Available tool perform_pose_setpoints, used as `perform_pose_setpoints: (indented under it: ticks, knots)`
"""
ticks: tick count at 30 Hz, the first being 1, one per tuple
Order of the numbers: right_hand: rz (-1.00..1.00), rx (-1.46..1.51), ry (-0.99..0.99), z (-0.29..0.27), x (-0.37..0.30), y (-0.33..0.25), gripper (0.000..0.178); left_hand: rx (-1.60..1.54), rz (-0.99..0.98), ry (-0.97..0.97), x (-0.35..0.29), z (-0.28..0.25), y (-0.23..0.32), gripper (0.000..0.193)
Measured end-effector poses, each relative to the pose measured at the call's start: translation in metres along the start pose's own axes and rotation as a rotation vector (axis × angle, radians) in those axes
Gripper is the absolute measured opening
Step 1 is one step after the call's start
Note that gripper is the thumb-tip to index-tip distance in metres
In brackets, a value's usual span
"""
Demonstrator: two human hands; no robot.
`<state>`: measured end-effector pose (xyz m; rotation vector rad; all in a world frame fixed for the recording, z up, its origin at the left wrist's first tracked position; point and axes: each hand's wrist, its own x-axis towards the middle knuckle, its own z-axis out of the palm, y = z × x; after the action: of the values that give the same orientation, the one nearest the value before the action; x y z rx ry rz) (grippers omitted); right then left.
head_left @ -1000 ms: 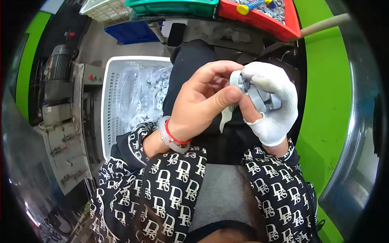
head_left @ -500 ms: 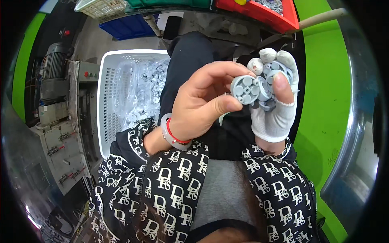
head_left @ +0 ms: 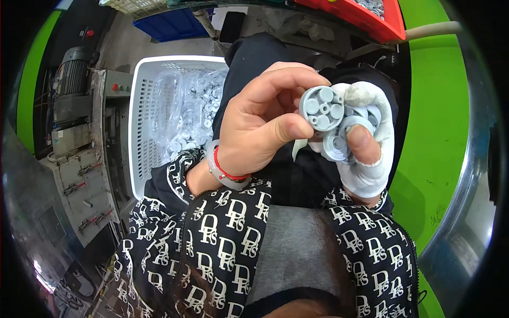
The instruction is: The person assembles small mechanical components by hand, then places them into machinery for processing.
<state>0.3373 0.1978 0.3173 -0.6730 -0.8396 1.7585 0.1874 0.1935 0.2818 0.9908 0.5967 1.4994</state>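
Observation:
My bare left hand [head_left: 252,119] pinches a round grey plastic part [head_left: 321,108] between thumb and fingertips. Its face, with several round discs and a small hub inside a rim, is turned up towards me. Right beside it, my right hand [head_left: 383,159] wears a white glove that leaves the thumb bare. That hand curls around several similar grey round parts [head_left: 336,145], the thumb pressing on them; some are partly hidden by the fingers. A pale strip [head_left: 299,148] sticks out below the left thumb.
To the left stands a white perforated basket [head_left: 139,122] with clear plastic bags and many small grey parts. A red bin [head_left: 393,25] and a blue crate [head_left: 172,25] are at the far side. Machinery with a motor [head_left: 74,77] is at far left; a green surface [head_left: 432,143] lies right.
The gloved fingers have curled in over the parts, and those parts have shifted in the palm. The part in my left hand has moved slightly up and left.

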Motion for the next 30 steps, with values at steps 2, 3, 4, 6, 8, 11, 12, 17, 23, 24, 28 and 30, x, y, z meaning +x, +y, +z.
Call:
perform_pose_setpoints:
  ticks: [2, 3, 4, 6, 8, 11, 12, 17, 23, 24, 28, 30]
  knots:
    - [0.035, -0.002, -0.007, 0.000, 0.000, -0.002, 0.041, -0.090, 0.043, -0.138, 0.001, -0.005, -0.001, 0.042]
    - [0.046, -0.003, 0.008, 0.000, 0.000, -0.001, 0.042, -0.090, 0.038, -0.135, 0.001, -0.006, -0.002, 0.042]
    - [0.057, -0.004, 0.023, 0.000, 0.001, -0.001, 0.042, -0.085, 0.031, -0.137, 0.001, -0.007, -0.002, 0.042]
    - [0.049, -0.016, 0.032, 0.001, 0.001, -0.001, 0.043, -0.082, 0.021, -0.138, 0.002, -0.008, -0.003, 0.042]
    - [0.037, -0.030, 0.041, 0.002, 0.000, -0.002, 0.043, -0.039, 0.064, -0.187, 0.004, -0.010, -0.005, 0.043]
    - [0.007, -0.102, 0.066, 0.002, 0.000, -0.003, 0.043, 0.078, 0.074, -0.206, 0.005, -0.014, -0.002, 0.041]
    - [0.005, -0.188, 0.073, 0.002, 0.000, -0.004, 0.042, 0.077, 0.074, -0.205, 0.005, -0.013, -0.001, 0.041]
    - [-0.163, -0.315, 0.028, -0.006, 0.002, 0.002, 0.037, -0.005, -0.007, -0.148, 0.005, -0.005, 0.003, 0.032]
    - [-0.602, -0.610, -0.074, -0.015, 0.009, 0.013, 0.036, 0.111, 0.032, -0.160, 0.002, -0.010, 0.007, 0.028]
    - [-0.603, -0.613, -0.072, -0.016, 0.010, 0.013, 0.036, 0.108, 0.032, -0.162, 0.002, -0.009, 0.007, 0.028]
    - [-0.633, -0.618, -0.095, -0.017, 0.011, 0.012, 0.036, 0.115, 0.060, -0.167, 0.003, -0.008, 0.007, 0.027]
    - [-0.601, -0.593, -0.076, -0.016, 0.009, 0.011, 0.036, 0.126, 0.074, -0.172, 0.004, -0.008, 0.008, 0.027]
